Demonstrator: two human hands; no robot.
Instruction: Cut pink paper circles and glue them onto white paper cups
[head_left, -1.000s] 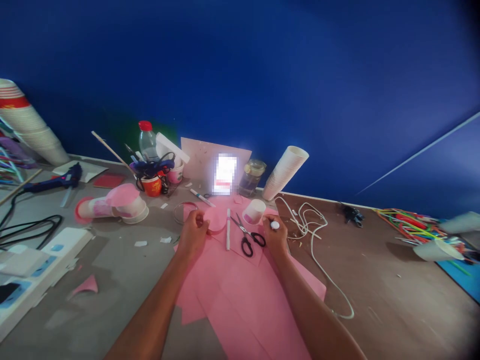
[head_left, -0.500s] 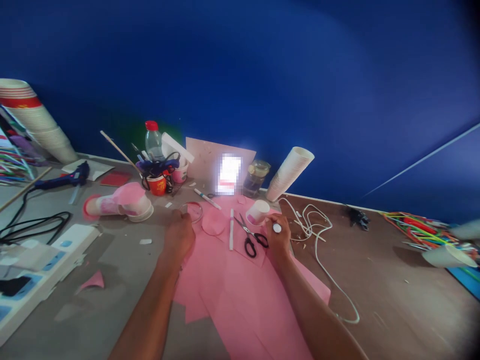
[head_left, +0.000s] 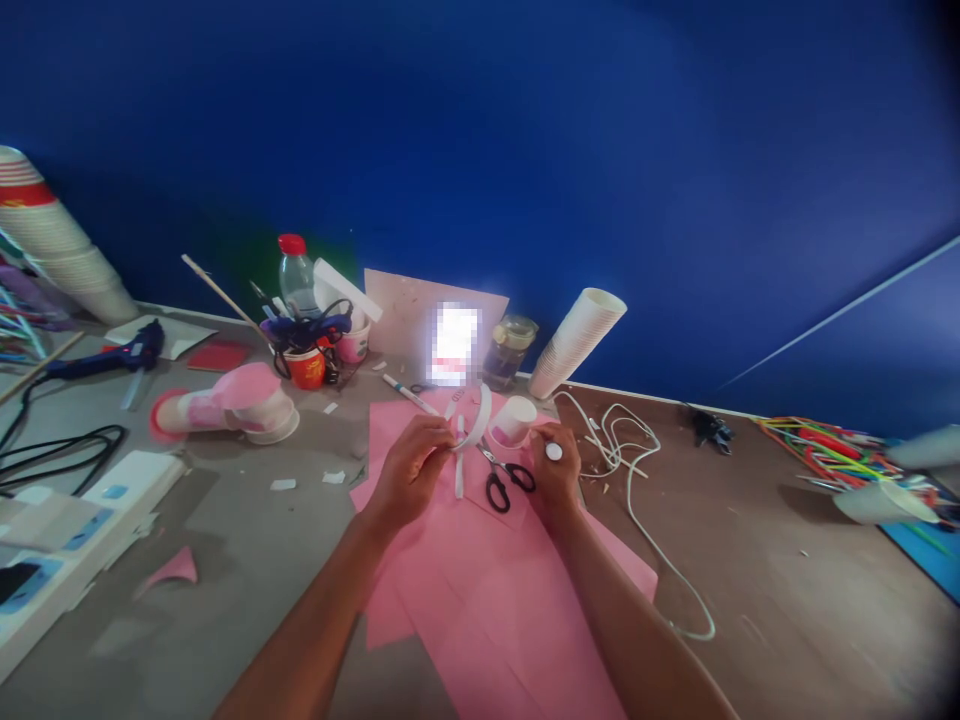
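Note:
My left hand (head_left: 411,466) is closed, pinching a thin whitish ring (head_left: 475,418) that it holds up on edge above the pink paper sheets (head_left: 487,590). My right hand (head_left: 556,468) rests on the pink paper, closed round a white-capped marker (head_left: 553,452). Between the hands lie black-handled scissors (head_left: 498,480) and a white stick (head_left: 458,478). A small white paper cup (head_left: 513,420) lies on its side just beyond the scissors.
A leaning stack of paper cups (head_left: 576,342), a jar (head_left: 509,350) and a lit screen (head_left: 451,344) stand at the back. A cup of tools (head_left: 306,362), a bottle (head_left: 296,282), a glue gun (head_left: 112,358) and a power strip (head_left: 82,515) are at the left. White cable (head_left: 637,480) and coloured straws (head_left: 825,450) are at the right.
My left hand reached left to the ring lying beside the pink paper, picked it up and brought it right, above the white stick. My right hand has stayed in place with the marker.

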